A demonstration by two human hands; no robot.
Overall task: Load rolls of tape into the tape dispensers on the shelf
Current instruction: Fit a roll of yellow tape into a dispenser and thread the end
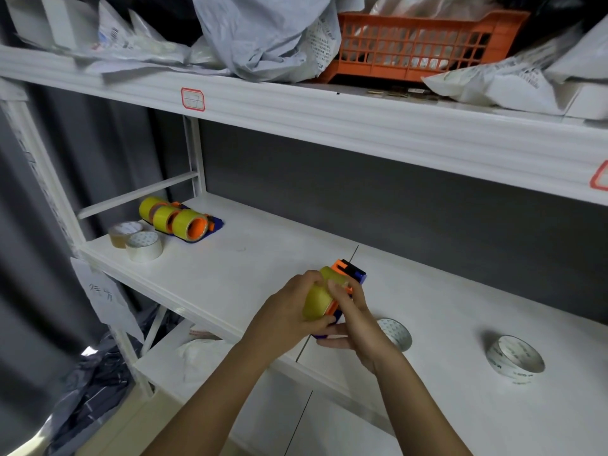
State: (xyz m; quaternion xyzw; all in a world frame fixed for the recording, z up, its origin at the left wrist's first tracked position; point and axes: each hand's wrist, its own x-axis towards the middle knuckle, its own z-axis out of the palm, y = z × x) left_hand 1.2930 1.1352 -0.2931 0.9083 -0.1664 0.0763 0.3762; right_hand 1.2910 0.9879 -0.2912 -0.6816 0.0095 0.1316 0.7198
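Mid-frame, both hands' fingers curled round yellow tape roll (317,299) and dispenser (352,274): light, rigid, slick-sided, best held by edges.

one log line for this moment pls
left hand grips yellow tape roll | right hand holds dispenser | both over shelf | loaded dispensers back left

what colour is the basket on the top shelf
Orange, a plastic lattice basket; the head view shows it clearly at the top right.
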